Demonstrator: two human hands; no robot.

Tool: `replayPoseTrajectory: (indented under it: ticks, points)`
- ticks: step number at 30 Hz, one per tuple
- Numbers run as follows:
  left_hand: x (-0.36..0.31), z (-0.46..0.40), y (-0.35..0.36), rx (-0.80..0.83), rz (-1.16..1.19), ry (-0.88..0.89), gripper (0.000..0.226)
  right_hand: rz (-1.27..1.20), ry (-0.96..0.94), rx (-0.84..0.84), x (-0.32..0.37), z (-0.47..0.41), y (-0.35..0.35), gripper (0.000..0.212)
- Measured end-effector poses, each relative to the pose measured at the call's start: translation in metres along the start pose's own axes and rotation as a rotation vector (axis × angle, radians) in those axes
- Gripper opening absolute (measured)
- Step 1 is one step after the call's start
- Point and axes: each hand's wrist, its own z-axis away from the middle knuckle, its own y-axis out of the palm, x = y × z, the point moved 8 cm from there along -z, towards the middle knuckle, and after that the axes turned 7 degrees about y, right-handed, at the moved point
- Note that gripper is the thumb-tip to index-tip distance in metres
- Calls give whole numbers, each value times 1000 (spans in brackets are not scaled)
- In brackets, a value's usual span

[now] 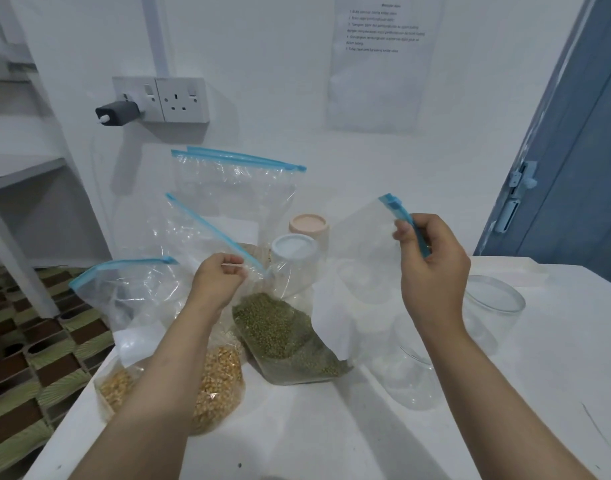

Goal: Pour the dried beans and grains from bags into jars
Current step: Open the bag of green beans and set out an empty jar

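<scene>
A clear zip bag of green beans (283, 337) stands on the white table (331, 438). My left hand (217, 282) pinches its plastic just below a blue zip strip. My right hand (432, 265) is raised and grips the other end of the bag's blue zip strip, holding the top stretched out. A bag of yellow corn kernels (217, 382) lies under my left forearm. Two clear empty jars (494, 306) (411, 368) stand on the right, below my right wrist. Behind the bean bag are a pale-blue-lidded jar (293, 251) and a pink-lidded jar (307, 223).
Two more clear zip bags, one upright at the back (235, 181) and one at the left (124, 289), crowd the table's left side. A wall socket with a plug (158, 100) is above them. The table's left edge drops to a patterned floor (27, 358). A blue door (574, 168) is at right.
</scene>
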Motion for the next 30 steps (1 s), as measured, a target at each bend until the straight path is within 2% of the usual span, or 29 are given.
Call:
replayPoseTrajectory:
  ticks: [5,12,18,24,30]
  points:
    - [-11,2,0,-47,-103,46,3,1,0,15,1,-1,1,13]
    - [-34,9,5,-159,229,21,13,-5,-50,37,21,-7,-4,15]
    - [-67,8,-5,-288,494,49,11,-21,-130,11,48,-9,-21,13]
    - [-100,7,-13,-400,737,152,15,-57,-26,9,37,-30,-30,13]
    - [-120,27,-18,-482,796,233,21,-16,26,55,21,-34,-40,14]
